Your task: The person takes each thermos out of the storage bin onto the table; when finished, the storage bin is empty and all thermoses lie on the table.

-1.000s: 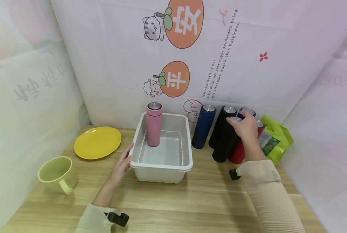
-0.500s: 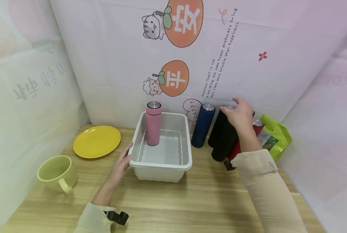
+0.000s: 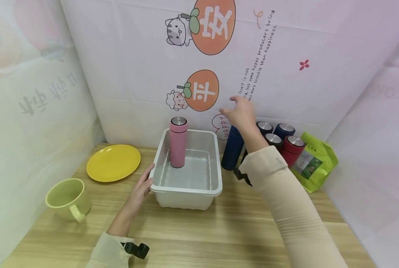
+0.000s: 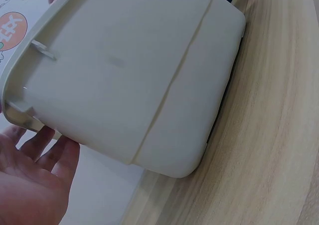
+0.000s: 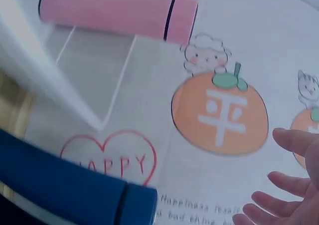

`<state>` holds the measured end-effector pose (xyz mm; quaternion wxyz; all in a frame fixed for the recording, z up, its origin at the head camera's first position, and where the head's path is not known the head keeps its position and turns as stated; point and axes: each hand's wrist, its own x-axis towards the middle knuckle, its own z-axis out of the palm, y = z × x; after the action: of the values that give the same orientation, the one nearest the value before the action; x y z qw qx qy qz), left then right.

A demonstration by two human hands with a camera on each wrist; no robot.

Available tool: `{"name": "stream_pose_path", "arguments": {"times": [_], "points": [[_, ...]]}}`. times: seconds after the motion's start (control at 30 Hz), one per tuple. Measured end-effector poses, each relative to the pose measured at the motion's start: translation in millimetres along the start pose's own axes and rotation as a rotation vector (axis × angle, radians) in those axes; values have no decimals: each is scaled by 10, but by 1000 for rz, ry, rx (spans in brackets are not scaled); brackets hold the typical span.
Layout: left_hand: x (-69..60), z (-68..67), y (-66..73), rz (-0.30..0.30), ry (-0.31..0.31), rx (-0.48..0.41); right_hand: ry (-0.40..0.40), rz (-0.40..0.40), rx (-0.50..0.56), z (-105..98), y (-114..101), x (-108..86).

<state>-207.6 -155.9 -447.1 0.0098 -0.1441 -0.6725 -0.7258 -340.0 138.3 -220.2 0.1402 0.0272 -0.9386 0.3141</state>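
Observation:
A light grey plastic bin (image 3: pixel 186 201) stands on the wooden table, with a pink thermos (image 3: pixel 177 149) upright inside at its back left. My left hand (image 3: pixel 140 190) holds the bin's left rim near the front corner; in the left wrist view its fingers (image 4: pixel 62 155) lie against the outside under the rim. My right hand (image 3: pixel 241 111) is in the air above a blue thermos (image 3: pixel 231 152), fingers spread and nothing in them. It hides that bottle's cap in the head view; the right wrist view shows the blue cap (image 5: pixel 139 205) apart from the fingers.
Right of the blue thermos stand two black ones (image 3: pixel 274 140), another blue one (image 3: pixel 284 129) and a red one (image 3: pixel 292 147). Beside them leans a green bag (image 3: pixel 314 160). A yellow plate (image 3: pixel 113 163) and a yellow-green mug (image 3: pixel 68 199) are on the left. Printed cloth (image 3: pixel 135 67) covers the walls.
My right hand has moved left from above the black and red thermoses to above the blue one nearest the bin. My left hand, the bin and the bottles have stayed put.

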Motion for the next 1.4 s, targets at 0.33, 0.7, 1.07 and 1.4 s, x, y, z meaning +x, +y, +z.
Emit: {"name": "stream_pose_path", "arguments": {"times": [0.33,0.7,1.07,1.4], "points": [[-3,13,35,-1,7,15,-46,-105,85,483,-203,114],[-17,27,21,-6,18,8,-115,-100,291,1067,-207,156],[-6,34,-18,0,21,0,-201,-25,464,1396,-237,118],[2,33,4,9,34,4,-167,-70,482,1591,-269,116]]}}
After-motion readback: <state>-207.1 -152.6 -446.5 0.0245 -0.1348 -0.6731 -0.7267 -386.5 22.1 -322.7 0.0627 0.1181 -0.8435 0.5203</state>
